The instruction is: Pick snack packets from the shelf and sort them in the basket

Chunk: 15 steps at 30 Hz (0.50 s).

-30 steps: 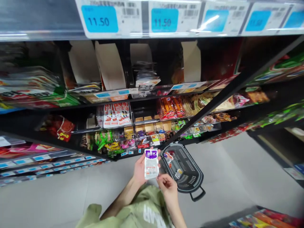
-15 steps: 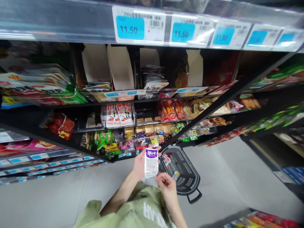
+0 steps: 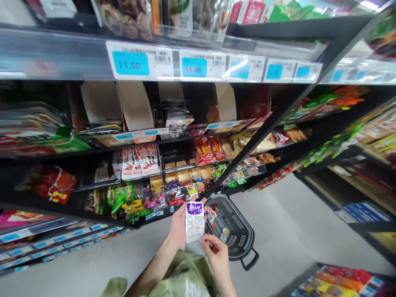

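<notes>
The left grip is clasping the purple-and-white snack packet at nine o'clock from the shopping basket; the right grip is seemingly pinching its five-o'clock corner. Label-checking is apparently underway; moving on calls for steady left support.

Two hands — one pouch — one shopping basket

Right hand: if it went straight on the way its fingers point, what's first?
Most likely the white-and-purple packet on the left hand; the fingertips of the right hand are at its lower corner, though contact is hard to tell.
</notes>
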Motion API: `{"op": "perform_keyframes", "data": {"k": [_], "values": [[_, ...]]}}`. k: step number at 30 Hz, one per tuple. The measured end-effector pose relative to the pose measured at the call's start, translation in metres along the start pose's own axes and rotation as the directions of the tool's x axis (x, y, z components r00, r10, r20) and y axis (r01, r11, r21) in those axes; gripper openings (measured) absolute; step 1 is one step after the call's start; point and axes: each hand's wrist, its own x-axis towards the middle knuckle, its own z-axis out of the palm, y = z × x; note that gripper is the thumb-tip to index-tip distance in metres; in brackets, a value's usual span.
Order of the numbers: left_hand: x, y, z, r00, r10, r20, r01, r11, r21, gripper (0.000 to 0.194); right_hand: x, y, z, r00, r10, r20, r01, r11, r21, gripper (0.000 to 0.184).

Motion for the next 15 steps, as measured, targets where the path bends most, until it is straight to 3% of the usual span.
{"op": "perform_keyframes", "data": {"k": [5, 8, 12, 15], "values": [[0.002, -0.004, -0.003, 1.000, 0.013, -0.013, -0.013, 1.000, -0.006, 0.047, 0.001, -0.008, -0.001, 1.000, -0.020, 0.019, 0.020, 1.000, 0.007, 0.022], [0.005, -0.009, -0.008, 0.992, 0.105, -0.063, -0.103, 0.994, 0.043, 0.046, 0.000, -0.025, 0.003, 0.992, -0.065, 0.104, 0.064, 0.998, 0.015, 0.025], [0.013, -0.020, -0.015, 0.952, 0.280, -0.119, -0.252, 0.946, 0.206, 0.036, -0.002, -0.037, 0.010, 0.982, -0.140, 0.124, 0.142, 0.990, -0.014, 0.040], [0.019, -0.024, -0.020, 0.917, 0.389, -0.084, -0.325, 0.854, 0.406, 0.035, -0.001, -0.031, 0.010, 0.993, -0.090, 0.072, 0.093, 0.995, -0.040, 0.033]]}}
